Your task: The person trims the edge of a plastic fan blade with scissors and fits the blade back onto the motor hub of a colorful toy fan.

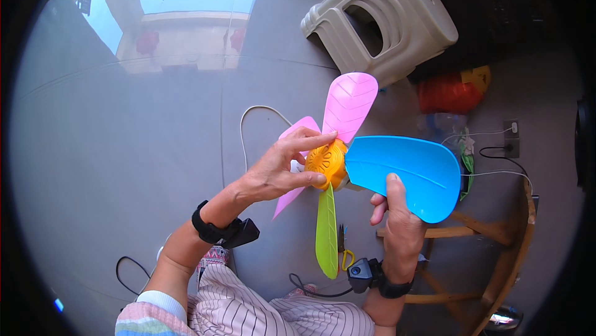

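Observation:
A toy-like fan with leaf-shaped plastic blades is held out in front of me. Its yellow, slotted hub (pixel 335 165) is gripped from the left by my left hand (pixel 273 165), thumb and fingers at its edge. On the right, my right hand (pixel 405 227) pinches the lower edge of a large blue blade (pixel 413 165), thumb on top. The inner end of this blade meets the hub; whether it is fastened there I cannot tell. One pink blade (pixel 349 103) points away from me, a green blade (pixel 326 237) points toward me, and more pink shows behind my left hand.
A beige plastic stool (pixel 397 19) lies tipped over at the far side. A red bag (pixel 450 93) sits beyond the blue blade, near a wall socket (pixel 511 138) with cables. Wooden framing (pixel 450 299) stands at lower right. Yellow-handled scissors (pixel 348 259) lie beside the green blade. A white cable (pixel 243 131) loops behind the fan.

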The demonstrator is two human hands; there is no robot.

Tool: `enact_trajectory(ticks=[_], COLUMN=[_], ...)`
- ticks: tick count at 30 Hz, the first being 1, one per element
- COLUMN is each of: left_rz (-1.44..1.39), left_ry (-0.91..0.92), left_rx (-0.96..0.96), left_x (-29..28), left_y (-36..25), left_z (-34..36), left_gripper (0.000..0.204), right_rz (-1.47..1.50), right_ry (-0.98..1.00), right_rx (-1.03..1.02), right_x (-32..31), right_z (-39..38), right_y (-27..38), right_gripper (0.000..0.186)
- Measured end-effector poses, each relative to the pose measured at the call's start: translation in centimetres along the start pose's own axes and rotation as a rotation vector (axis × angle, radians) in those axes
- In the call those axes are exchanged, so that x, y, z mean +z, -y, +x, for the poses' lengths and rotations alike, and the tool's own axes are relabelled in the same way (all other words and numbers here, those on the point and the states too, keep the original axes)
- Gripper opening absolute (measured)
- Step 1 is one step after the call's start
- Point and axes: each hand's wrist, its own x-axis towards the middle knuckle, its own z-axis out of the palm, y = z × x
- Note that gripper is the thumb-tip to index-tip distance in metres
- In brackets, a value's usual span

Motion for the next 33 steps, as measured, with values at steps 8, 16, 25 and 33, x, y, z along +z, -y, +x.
enact_trajectory(ticks=[8, 16, 25, 33], left_rz=[0.017, 0.009, -0.058, -0.146], left_ry=[-0.033, -0.022, -0.02, -0.032], left_rx=[0.037, 0.033, 0.009, -0.026], left_x=[0.1, 0.1, -0.1, -0.2], left_y=[0.0, 0.3, 0.5, 0.7], left_z=[-0.2, -0.1, -0.1, -0.3], left_gripper=[0.063, 0.065, 0.063, 0.06], right_rz=[-0.037, -0.073, -0.101, -0.173], right_ry=[-0.048, -0.053, -0.12, -0.103], right_rx=[-0.021, -0.034, -0.06, -0.217], right_x=[0.7, 0.7, 1.7, 1.3], right_z=[-0.3, -0.3, -1.2, -1.2], right_y=[0.3, 0.2, -0.6, -1.4], right_gripper=[0.012, 0.013, 0.02, 0.027])
